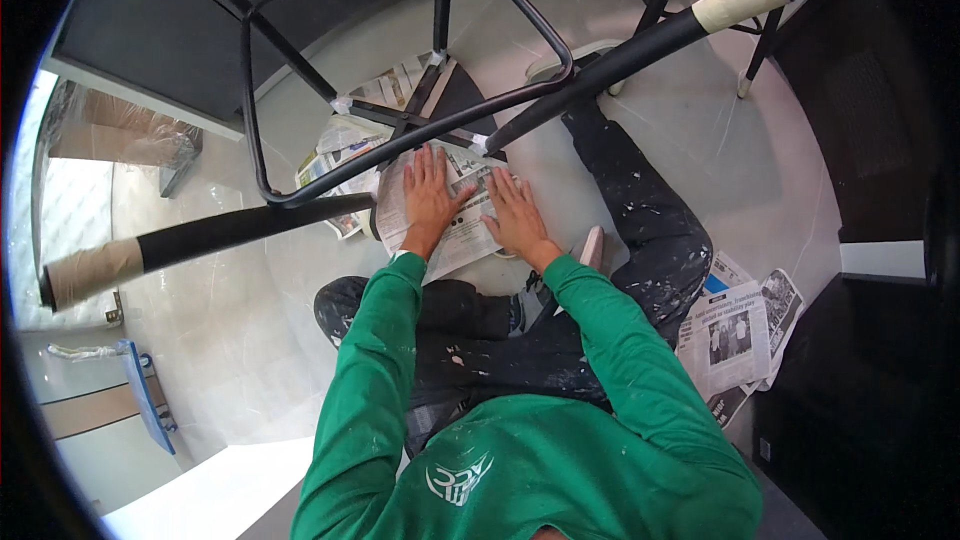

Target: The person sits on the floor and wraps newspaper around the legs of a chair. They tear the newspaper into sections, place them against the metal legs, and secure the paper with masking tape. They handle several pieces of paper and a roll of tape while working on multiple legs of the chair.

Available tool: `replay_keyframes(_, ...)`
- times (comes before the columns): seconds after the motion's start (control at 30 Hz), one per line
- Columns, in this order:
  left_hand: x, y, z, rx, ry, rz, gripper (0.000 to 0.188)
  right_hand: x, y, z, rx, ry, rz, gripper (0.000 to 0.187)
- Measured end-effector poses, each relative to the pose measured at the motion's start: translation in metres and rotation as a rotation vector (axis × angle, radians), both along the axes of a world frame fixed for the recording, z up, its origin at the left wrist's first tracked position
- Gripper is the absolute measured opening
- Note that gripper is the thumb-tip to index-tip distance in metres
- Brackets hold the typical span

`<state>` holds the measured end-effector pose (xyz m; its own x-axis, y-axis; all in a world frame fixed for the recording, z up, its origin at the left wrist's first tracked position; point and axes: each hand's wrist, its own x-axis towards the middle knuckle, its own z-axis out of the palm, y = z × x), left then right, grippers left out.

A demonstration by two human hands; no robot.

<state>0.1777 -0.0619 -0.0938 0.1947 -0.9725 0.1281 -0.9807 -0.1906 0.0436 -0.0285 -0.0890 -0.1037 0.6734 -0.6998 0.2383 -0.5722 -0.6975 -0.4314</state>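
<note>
An upturned stool with black legs and a bent black footrest ring stands in front of me. Beige tape wraps the ends of its legs. Newspaper sheets cover part of its round underside. My left hand lies flat on the paper, fingers spread, just below the crossed bars. Beside it my right hand rests on the paper's right edge, its fingers stretched out. Neither hand grips anything. White wrapping shows where the legs meet the seat.
Loose newspapers lie on the floor by my right knee. More taped stool legs stand at the far right. A plastic-wrapped brown piece is at the left, with a blue object below it. My paint-spotted legs flank the stool.
</note>
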Motion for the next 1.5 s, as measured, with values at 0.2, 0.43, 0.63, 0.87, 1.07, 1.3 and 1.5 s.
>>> replay_keyframes(0.2,0.010,0.016,-0.005,-0.001,-0.041,0.024,0.104,-0.025,0.057,0.027,0.180,0.117,0.176,0.036)
replay_keyframes(0.43,0.004,0.007,-0.002,-0.025,-0.009,0.022,0.108,-0.045,0.073,-0.001,-0.137,0.221,0.154,0.025)
replay_keyframes(0.63,0.015,0.020,-0.005,-0.060,0.020,0.031,0.110,-0.055,0.074,0.060,0.455,0.236,0.221,0.021)
replay_keyframes(0.87,0.007,0.013,0.000,-0.031,0.056,0.019,0.109,-0.056,0.015,0.091,0.876,-0.326,0.130,0.018)
replay_keyframes(1.07,0.010,0.014,-0.003,-0.027,0.017,0.062,0.110,-0.044,-0.007,0.168,0.969,-0.401,0.240,0.014)
replay_keyframes(1.3,0.008,0.011,-0.004,-0.063,0.043,0.069,0.110,-0.046,-0.005,0.136,1.048,-0.541,0.161,0.014)
replay_keyframes(1.5,0.010,0.012,0.001,-0.050,0.051,0.065,0.108,-0.043,-0.005,0.115,1.003,-0.559,0.161,0.014)
